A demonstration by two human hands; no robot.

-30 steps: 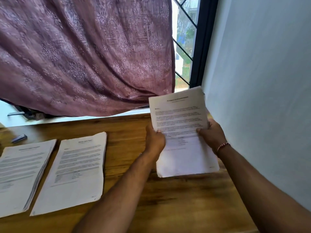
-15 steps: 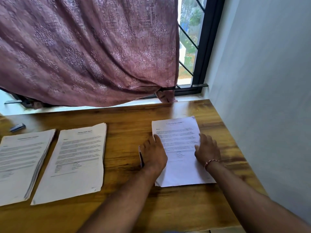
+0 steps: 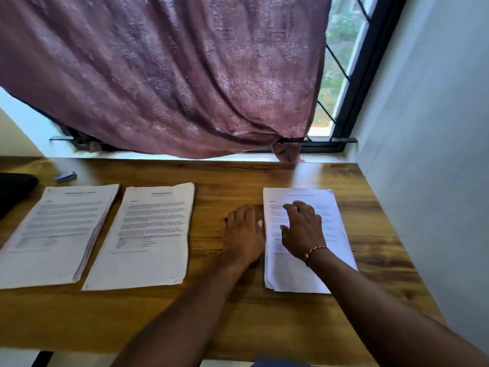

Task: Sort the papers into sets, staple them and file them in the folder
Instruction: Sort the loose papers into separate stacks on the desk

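Lying flat on the table now, the right stack was held upright in both hands a second ago and had been set down half a second ago. Since then the right hand has moved from the stack's right edge onto its top sheet, where it rests with fingers loosely bent and spread, its grip wide and holding nothing. The left hand lies palm down on the wood with straight fingers, its grip likewise wide, touching the stack's left edge.

The table is glossy brown wood with dark streaked grain. All three stacks are white rectangular sheets printed with a centred heading and blocks of grey text too blurred to read. The right stack's sheets sit slightly uneven at its near left corner. The middle stack and the thicker left stack lie side by side, well apart from the right one. A thin cord bracelet circles the right wrist. Behind, a mauve patterned curtain hangs in folds.
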